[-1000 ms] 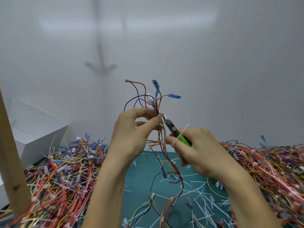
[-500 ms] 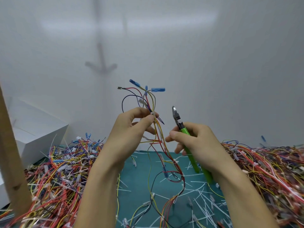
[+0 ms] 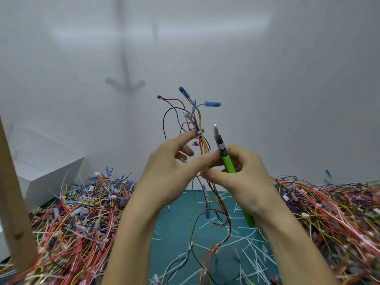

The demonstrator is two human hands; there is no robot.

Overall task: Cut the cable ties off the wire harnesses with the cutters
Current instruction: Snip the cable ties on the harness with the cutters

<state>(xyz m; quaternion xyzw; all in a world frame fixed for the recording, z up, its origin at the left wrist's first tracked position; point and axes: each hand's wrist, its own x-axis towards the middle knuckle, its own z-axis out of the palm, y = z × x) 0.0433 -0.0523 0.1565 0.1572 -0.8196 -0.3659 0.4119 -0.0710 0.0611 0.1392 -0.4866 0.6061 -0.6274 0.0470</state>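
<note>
I hold one wire harness upright in front of me, its blue terminals fanning out at the top and its wires trailing down to the mat. My left hand pinches the bundle between thumb and forefinger, the forefinger tip touching a small white cable tie. My right hand grips the green-handled cutters, jaws pointing up just right of the bundle and apart from the tie. Its thumb and fingertip also touch the wires lower down.
Large heaps of coloured wire harnesses lie on the left and on the right. Cut white ties litter the teal mat between them. A white box stands at the left, a wooden post nearer me.
The cutters came off the bundle and swung upright to its right. My left hand slid its grip up, and the right hand moved in to touch the wires.
</note>
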